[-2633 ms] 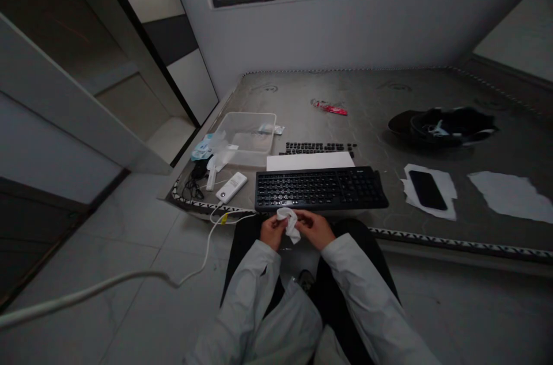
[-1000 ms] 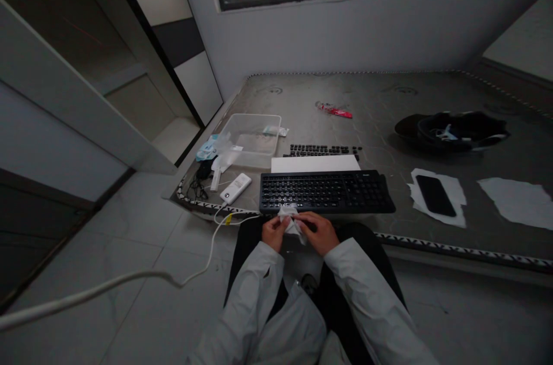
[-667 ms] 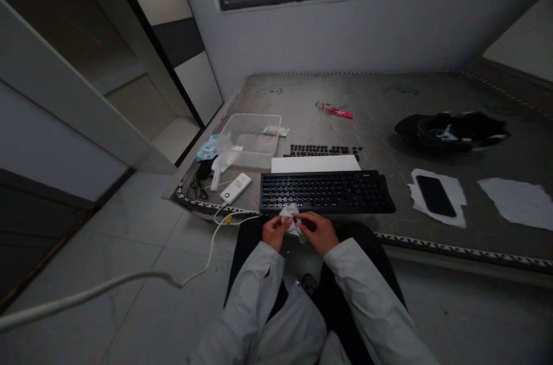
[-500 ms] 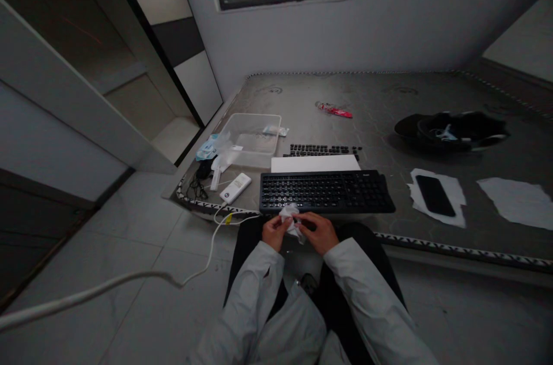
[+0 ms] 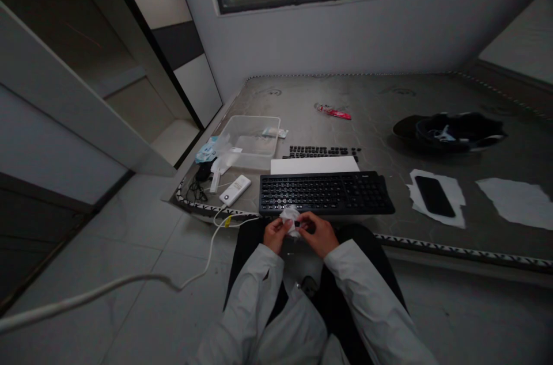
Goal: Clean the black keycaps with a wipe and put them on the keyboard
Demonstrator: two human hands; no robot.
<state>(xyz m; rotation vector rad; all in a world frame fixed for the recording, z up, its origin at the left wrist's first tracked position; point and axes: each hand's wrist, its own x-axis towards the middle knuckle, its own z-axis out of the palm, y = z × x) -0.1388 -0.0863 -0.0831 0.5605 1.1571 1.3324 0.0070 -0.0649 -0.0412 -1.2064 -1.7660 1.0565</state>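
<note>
And here's the left hand [image 5: 275, 232] gripping a crumpled, soft white tissue [image 5: 288, 215], the right hand [image 5: 318, 234] pinching a small, dark piece [image 5: 297, 224] right against it, both just off the near edge of the long black keyboard [image 5: 324, 192]!

No text I can read from here
Right of centre, the pale mark [image 5: 365, 175] on the keyboard [image 5: 324, 193] is too small.
</note>
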